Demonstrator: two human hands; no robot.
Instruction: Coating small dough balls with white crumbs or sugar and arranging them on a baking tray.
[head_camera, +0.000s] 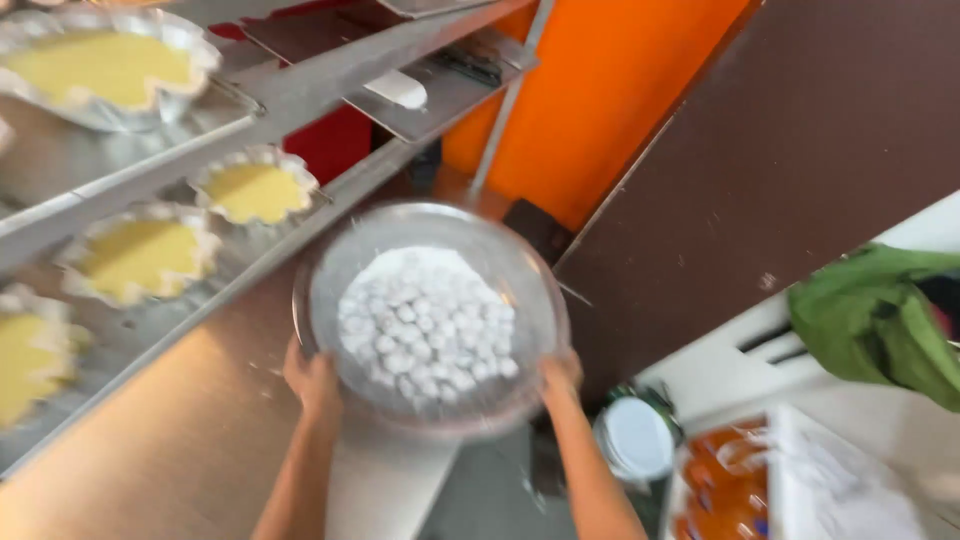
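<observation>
The left hand (312, 382) and right hand (560, 378) each clasp the rim of the bowl (520, 290), held in the air beside the rack (300, 90) of yellow tarts (255, 190). The bowl looks stiff, light and smooth, so opposite rim edges seem the best hold. It is round and shiny, with small white powdered balls (425, 320) that would likely roll if tipped.

head cam | looks steeply down, tilted | close over both hands | single view
</observation>
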